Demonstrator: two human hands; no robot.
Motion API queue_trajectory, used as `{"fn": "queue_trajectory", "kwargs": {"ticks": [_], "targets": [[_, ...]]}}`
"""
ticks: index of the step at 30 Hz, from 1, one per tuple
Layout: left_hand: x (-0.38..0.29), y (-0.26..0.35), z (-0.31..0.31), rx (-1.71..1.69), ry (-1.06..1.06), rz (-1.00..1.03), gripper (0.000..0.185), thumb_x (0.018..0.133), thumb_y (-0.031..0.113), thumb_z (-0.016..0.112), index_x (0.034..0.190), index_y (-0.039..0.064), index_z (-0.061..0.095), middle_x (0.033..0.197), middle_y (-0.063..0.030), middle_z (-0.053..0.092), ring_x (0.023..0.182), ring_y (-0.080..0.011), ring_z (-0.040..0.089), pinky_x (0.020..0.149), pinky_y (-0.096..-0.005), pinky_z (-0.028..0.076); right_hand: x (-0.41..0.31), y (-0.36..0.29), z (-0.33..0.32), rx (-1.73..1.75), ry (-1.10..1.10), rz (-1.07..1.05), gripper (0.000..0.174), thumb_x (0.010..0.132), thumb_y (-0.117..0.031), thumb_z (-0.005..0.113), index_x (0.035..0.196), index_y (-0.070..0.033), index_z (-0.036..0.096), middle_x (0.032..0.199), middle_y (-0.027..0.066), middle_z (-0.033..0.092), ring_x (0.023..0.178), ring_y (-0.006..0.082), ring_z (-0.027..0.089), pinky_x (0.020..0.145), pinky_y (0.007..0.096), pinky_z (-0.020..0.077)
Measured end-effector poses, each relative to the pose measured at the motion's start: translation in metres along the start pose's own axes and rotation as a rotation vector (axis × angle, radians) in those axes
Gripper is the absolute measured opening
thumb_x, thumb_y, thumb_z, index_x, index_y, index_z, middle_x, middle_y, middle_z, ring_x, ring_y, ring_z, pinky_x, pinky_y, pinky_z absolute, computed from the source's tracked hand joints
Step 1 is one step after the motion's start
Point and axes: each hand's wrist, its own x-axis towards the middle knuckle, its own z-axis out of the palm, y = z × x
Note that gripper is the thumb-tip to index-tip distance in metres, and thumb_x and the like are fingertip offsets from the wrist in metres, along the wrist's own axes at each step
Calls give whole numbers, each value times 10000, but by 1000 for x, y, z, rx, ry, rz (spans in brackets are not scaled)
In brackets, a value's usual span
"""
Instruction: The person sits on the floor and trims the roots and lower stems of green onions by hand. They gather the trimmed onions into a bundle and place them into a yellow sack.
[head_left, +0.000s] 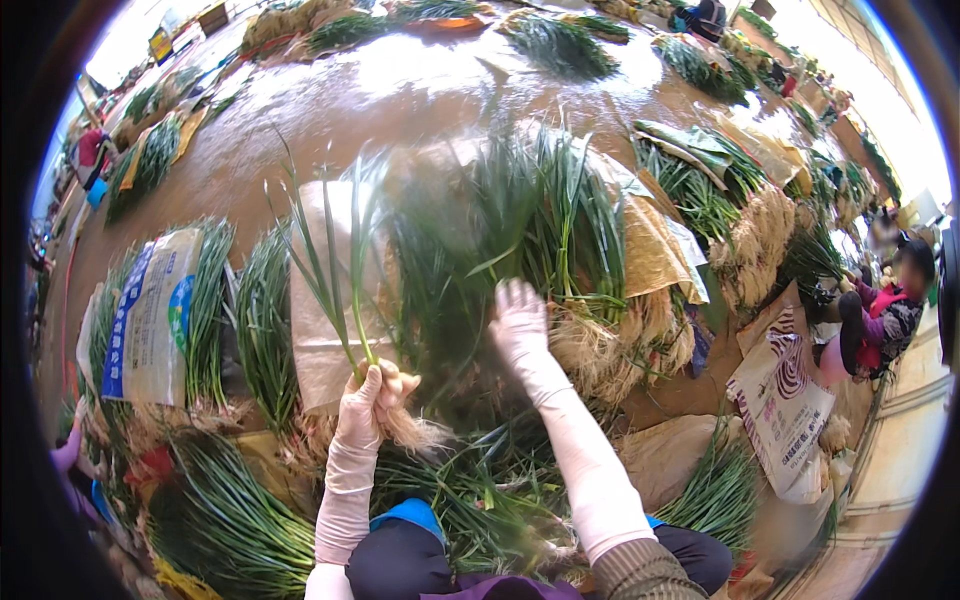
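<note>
My left hand (371, 401), in a thin pale glove, grips a few green onions (356, 315) near their white bases. Their long leaves point up and away, and pale stringy roots (412, 431) hang out beside the fist. My right hand (521, 319), also gloved, reaches forward with its fingers spread against the leaves of a large row of green onions (574, 225). I see nothing held in it, though the picture is hazy there. Tangled roots (592, 349) of that row face me. Loose green onions (480, 487) lie scattered between my knees.
A printed sack (154, 322) covers onion bundles at the left; a pile of onions (232, 495) lies near my left knee. At the right are a printed sack (787, 420), more onions (712, 487) and a seated person (885, 315). Beyond stretches wet floor (300, 112) with further heaps.
</note>
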Motion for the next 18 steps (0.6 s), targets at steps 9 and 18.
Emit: {"fn": "queue_trajectory", "kwargs": {"ticks": [9,18], "targets": [[-6,36,-25,-968,-345,19,341,997,278,452,1255,61,505,648,37,402,526,-60,373,540,-224,418,-118,-92,-41,715,-374,-576,540,754,-213,688,1257,-113,519,1301,159,493,1153,319,526,942,408,459],[15,-65,-35,-395,263,-541,306,971,309,510,1070,34,603,484,67,291,501,-86,391,629,-284,499,-56,2,-48,491,152,20,156,836,-113,644,991,-89,651,914,69,662,821,237,641,736,326,515]]}}
